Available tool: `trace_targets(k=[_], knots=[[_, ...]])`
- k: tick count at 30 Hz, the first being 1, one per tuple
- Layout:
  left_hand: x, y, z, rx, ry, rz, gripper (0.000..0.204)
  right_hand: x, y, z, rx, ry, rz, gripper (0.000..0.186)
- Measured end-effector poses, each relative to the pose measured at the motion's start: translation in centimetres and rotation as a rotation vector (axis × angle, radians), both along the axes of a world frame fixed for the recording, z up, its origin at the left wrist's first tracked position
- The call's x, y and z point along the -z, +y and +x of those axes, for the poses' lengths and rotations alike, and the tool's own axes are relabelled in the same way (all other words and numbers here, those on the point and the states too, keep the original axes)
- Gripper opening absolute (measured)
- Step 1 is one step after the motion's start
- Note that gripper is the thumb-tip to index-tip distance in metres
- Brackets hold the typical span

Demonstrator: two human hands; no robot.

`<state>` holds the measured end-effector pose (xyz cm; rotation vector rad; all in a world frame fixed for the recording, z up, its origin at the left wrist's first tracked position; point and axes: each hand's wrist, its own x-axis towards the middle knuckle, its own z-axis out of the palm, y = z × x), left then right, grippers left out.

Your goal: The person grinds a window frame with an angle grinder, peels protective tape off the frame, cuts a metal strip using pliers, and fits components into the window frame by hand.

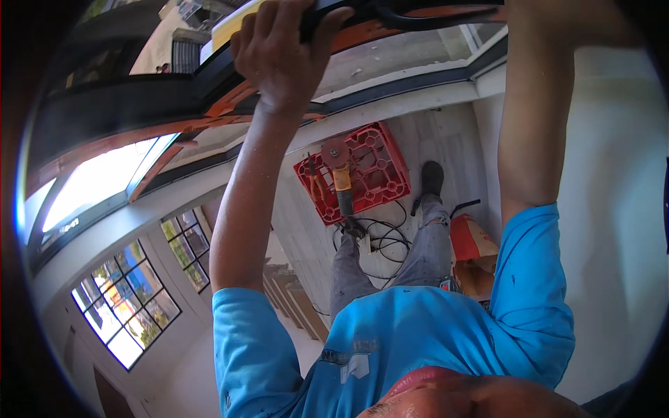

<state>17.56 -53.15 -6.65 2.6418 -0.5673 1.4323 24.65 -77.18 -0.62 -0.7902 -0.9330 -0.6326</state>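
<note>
1. Up top we had the left hand [284, 59] raised high, fingers and thumb curled around a black piece [359, 12] at the very upper edge!
2. That piece ran sideways from the grip, its long axis seemingly pointing across to the right arm [535, 118]; the left hand was plainly the nearer. A curved black strip [439, 22] reached farther right, though we couldn't tell whether the two were joined.
3. And the right hand? Beyond our view, its arm lifted out past the top, so we couldn't tell its grip.
4. Beside the left hand we saw the dark window frame [132, 96], streaked reddish orange.
5. Down on the floor, well below, sat a red crate [376, 161], apparently upturned: the angle grinder [341, 180] lay on top, disc away from us, body toward our feet, with pliers [315, 182] just left.
6. By our right leg stood a red-and-pale bag [470, 235], contents too unclear to name.
</note>
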Motion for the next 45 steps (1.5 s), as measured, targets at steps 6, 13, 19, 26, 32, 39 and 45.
trace_targets(k=[6, 13, 19, 26, 32, 39, 45], knots=[[-1.6, 0.7, -1.0, 0.029, 0.218, -0.001, 0.036, 2.2, -5.3, -5.5, 0.316, 0.201, -0.17, 0.02], [-3.6, 1.5, -0.7, 0.116, 0.277, 0.134, 0.026, 6.7, -6.1, -10.2, 0.357, 0.873, -0.435, 0.016], [-4.1, 1.5, -1.0, 0.074, 0.375, 0.121, 0.031, 5.3, -5.8, -7.6, 0.21, 1.092, -0.329, 0.016], [-7.3, 1.9, -0.9, 0.029, 0.749, 0.181, 0.041, 4.9, -4.3, -2.5, 0.064, 1.389, -0.098, 0.019], [-8.1, 0.7, -1.3, -0.093, 0.81, 0.197, 0.044, 5.4, -2.9, -2.1, 0.189, 1.291, -0.01, 0.019], [-9.9, -0.4, -3.8, -0.125, 0.606, 0.247, 0.037, 3.5, -3.1, -5.3, 0.194, 1.144, 0.164, 0.011], [-3.3, 1.4, -17.5, 0.164, 0.989, -0.188, 0.034, 5.7, -6.0, -20.6, 0.158, 1.26, -0.062, 0.011]])
